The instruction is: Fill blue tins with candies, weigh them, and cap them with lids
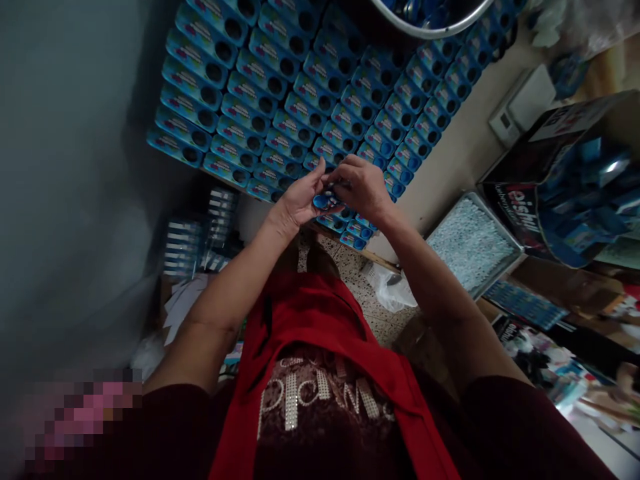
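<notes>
Many blue printed packs [295, 127], each with a round dark opening, lie in slanting rows on the table. Over their near edge, my left hand [303, 200] is palm up, its fingers curled under a small blue round piece [324, 201]. My right hand [361, 185] meets it from the right, fingertips pinched together over the same piece. Small whitish bits show at the fingertips, too small to make out. Some packs near my right hand have blue rounds in their openings.
A metal bowl [430, 32] of blue pieces stands at the far edge. Rightward are a white scale [525, 103], a tray [517, 248] of pale granules and a box [515, 207] of blue packs. A person's hand [626, 379] shows at far right.
</notes>
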Demonstrator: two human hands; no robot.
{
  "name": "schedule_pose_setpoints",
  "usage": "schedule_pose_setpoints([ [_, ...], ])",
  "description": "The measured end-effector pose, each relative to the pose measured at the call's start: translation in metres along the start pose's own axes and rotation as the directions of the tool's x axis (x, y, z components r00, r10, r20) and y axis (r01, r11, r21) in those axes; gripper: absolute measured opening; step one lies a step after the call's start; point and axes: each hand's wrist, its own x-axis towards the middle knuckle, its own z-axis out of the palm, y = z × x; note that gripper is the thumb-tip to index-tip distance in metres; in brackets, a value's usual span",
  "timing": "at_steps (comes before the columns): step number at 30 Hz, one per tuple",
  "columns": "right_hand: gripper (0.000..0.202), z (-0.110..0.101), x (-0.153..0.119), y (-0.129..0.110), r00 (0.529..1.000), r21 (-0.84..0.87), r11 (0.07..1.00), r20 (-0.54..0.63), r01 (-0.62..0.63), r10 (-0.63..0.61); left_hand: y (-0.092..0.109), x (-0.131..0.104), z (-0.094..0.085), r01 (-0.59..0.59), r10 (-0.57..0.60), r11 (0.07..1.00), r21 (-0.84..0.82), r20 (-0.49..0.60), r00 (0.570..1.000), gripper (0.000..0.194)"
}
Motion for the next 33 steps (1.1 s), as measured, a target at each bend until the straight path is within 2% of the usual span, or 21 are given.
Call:
schedule_pose_setpoints([
  [3, 0.010, 0.000, -0.016, 0.007, 0.985, 0.109, 0.988, -0.126, -0.108, 0.121, -0.001, -0.001, -0.002, 0.005, -0.005, 1.000, 0.014, 0.009, 1.000, 0.066],
  [5, 0.011, 0.000, -0.037, 0.007, 0.937, 0.192, 0.949, -0.199, -0.249, 0.286, 0.000, -0.008, -0.005, 0.006, -0.006, 1.000, 0.011, 0.014, 1.000, 0.063],
  [7, 0.012, 0.001, -0.059, 0.002, 0.892, 0.222, 0.891, -0.138, -0.396, 0.430, 0.003, -0.019, -0.007, -0.005, 0.005, 1.000, -0.008, 0.007, 1.000, 0.060],
  [10, 0.012, 0.008, -0.078, -0.010, 0.841, 0.090, 0.837, 0.018, -0.540, 0.540, 0.008, -0.032, -0.009, -0.042, 0.040, 0.998, -0.041, -0.029, 0.999, 0.056],
  [14, 0.011, 0.019, -0.072, -0.018, 0.778, -0.148, 0.775, 0.053, -0.614, 0.626, 0.009, -0.035, -0.008, -0.048, 0.046, 0.997, -0.054, -0.045, 0.998, 0.055],
  [20, 0.029, 0.015, -0.050, -0.006, 0.723, -0.253, 0.717, 0.088, -0.650, 0.686, 0.003, -0.031, -0.006, -0.108, 0.107, 0.994, -0.015, -0.054, 0.993, 0.039],
  [22, 0.028, 0.009, -0.049, -0.007, 0.742, -0.264, 0.739, 0.111, -0.620, 0.662, 0.002, -0.033, -0.003, -0.117, 0.117, 0.993, -0.002, -0.055, 0.992, 0.037],
  [24, 0.023, 0.002, -0.050, -0.010, 0.810, -0.237, 0.805, 0.099, -0.545, 0.578, 0.000, -0.037, -0.003, -0.119, 0.120, 0.993, 0.011, -0.046, 0.992, 0.039],
  [26, 0.017, -0.004, -0.049, -0.015, 0.917, -0.181, 0.906, 0.046, -0.382, 0.396, -0.001, -0.038, -0.005, -0.135, 0.136, 0.990, 0.025, -0.025, 0.990, 0.047],
  [28, 0.020, -0.007, -0.044, -0.017, 0.989, -0.130, 0.982, 0.027, -0.138, 0.143, -0.003, -0.036, -0.009, -0.157, 0.158, 0.987, 0.038, -0.012, 0.987, 0.054],
  [30, 0.031, -0.009, -0.036, -0.017, 0.996, -0.096, 0.994, 0.079, 0.054, -0.047, -0.003, -0.030, -0.012, -0.175, 0.176, 0.984, 0.045, -0.017, 0.984, 0.058],
  [31, 0.034, -0.009, -0.032, -0.016, 0.990, -0.084, 0.992, 0.114, 0.097, -0.087, -0.003, -0.027, -0.013, -0.179, 0.180, 0.983, 0.042, -0.021, 0.984, 0.060],
  [33, 0.035, -0.011, -0.025, -0.011, 0.985, -0.064, 0.992, 0.142, 0.105, -0.095, -0.003, -0.021, -0.015, -0.172, 0.172, 0.985, 0.016, -0.018, 0.985, 0.060],
])
